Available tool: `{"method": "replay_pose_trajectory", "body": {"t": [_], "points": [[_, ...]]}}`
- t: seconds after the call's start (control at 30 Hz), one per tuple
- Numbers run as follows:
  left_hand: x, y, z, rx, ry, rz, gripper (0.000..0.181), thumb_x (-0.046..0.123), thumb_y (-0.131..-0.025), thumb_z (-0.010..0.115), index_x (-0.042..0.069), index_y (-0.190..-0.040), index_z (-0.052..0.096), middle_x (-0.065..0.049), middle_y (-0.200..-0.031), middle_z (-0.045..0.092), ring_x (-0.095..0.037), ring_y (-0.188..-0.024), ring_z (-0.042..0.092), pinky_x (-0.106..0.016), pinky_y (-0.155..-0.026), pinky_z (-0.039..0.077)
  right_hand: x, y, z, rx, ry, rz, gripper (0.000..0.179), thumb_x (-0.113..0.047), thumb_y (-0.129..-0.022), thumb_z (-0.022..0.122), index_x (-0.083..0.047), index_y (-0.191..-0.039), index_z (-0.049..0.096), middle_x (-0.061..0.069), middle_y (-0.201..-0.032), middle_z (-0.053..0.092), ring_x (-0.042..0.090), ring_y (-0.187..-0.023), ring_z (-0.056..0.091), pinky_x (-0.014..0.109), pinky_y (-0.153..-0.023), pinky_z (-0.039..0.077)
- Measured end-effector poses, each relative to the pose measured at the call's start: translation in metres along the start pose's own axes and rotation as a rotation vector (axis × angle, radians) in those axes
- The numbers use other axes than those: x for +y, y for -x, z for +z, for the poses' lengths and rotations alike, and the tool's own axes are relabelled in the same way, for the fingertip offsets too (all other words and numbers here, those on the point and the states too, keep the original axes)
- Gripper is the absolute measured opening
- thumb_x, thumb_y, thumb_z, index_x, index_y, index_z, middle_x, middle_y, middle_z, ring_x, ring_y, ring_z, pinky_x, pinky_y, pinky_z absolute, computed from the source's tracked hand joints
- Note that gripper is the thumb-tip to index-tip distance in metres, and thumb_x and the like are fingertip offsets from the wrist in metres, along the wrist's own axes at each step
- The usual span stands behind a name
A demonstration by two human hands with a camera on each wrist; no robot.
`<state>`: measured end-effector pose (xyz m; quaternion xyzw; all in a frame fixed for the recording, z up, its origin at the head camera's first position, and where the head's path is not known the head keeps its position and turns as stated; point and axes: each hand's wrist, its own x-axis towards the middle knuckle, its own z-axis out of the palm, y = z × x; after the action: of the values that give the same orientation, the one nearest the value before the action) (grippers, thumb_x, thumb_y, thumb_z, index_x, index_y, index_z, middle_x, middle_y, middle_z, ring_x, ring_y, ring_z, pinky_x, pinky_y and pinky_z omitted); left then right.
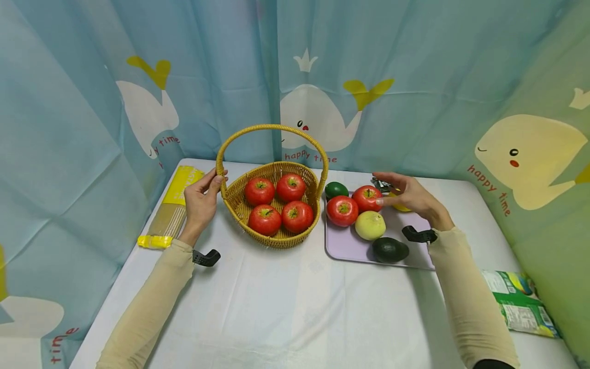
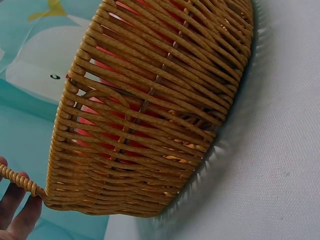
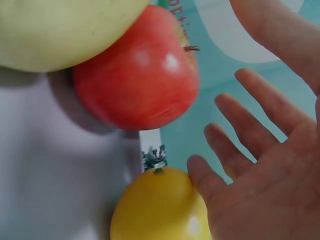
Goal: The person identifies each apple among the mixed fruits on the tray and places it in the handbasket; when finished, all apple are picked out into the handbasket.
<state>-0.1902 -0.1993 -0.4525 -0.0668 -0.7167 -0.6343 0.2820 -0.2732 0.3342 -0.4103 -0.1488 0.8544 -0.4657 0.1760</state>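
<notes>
My left hand (image 1: 201, 201) pinches the lower left end of the handle of a yellow wicker basket (image 1: 286, 241). The basket stands upright with several red apples inside; its woven side (image 2: 145, 110) fills the left wrist view. Fingers spread, my right hand (image 1: 412, 197) is over the back of a lilac tray (image 1: 343, 251), close to a red apple (image 1: 367, 198). In the right wrist view its palm shows and nothing is held; its little finger is right by a yellow fruit (image 3: 162, 207). On the tray are another red apple (image 1: 342, 210), a pale yellow-green fruit (image 1: 370, 226) and an avocado (image 1: 390, 250).
A dark green fruit (image 1: 336, 190) lies at the tray's back left corner. Left of the basket is a yellow-ended pack of noodles (image 1: 170, 210). A green packet (image 1: 523, 302) lies at the table's right edge. Printed curtains (image 1: 230, 77) hang behind and beside the table.
</notes>
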Motion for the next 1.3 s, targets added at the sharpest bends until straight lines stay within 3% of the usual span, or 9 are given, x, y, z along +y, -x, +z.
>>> {"method": "replay_pose_trajectory", "body": {"t": [0.47,1.0,1.1,1.3], "points": [[0.001,-0.001,0.0,0.0,-0.013,-0.01,0.033,0.011,-0.107,0.065,0.004,-0.139,0.07,-0.024,-0.126,0.075,0.002,-0.103,0.074,-0.015,-0.09,0.061,0.013,-0.01,0.012,-0.059,0.054,0.034,0.081,-0.022,-0.095,0.082,-0.006,-0.163,0.041,0.02,-0.165,0.042,0.04,-0.147,0.045,0.063,-0.124,0.039],[0.002,-0.001,0.0,0.006,-0.013,-0.002,0.033,0.011,-0.106,0.065,0.002,-0.138,0.07,-0.024,-0.125,0.075,0.001,-0.103,0.074,-0.015,-0.089,0.061,0.013,-0.014,0.017,-0.068,0.022,0.109,0.084,-0.025,-0.093,0.084,-0.011,-0.163,0.041,0.018,-0.163,0.046,0.036,-0.143,0.048,0.057,-0.124,0.04],[0.002,-0.001,0.0,0.009,-0.013,0.002,0.033,0.011,-0.106,0.066,0.001,-0.138,0.07,-0.025,-0.124,0.076,0.0,-0.102,0.075,-0.015,-0.089,0.061,0.015,-0.016,0.017,-0.06,0.027,0.105,0.084,-0.026,-0.092,0.085,-0.011,-0.162,0.043,0.017,-0.162,0.047,0.035,-0.141,0.049,0.051,-0.123,0.043],[0.002,-0.001,0.0,0.009,-0.009,-0.011,0.033,0.01,-0.106,0.066,0.002,-0.138,0.07,-0.025,-0.124,0.076,-0.001,-0.102,0.075,-0.015,-0.089,0.061,0.015,-0.015,0.02,-0.014,0.062,0.076,0.083,-0.028,-0.089,0.088,-0.009,-0.16,0.048,0.018,-0.158,0.053,0.034,-0.134,0.056,0.017,-0.101,0.053]]}}
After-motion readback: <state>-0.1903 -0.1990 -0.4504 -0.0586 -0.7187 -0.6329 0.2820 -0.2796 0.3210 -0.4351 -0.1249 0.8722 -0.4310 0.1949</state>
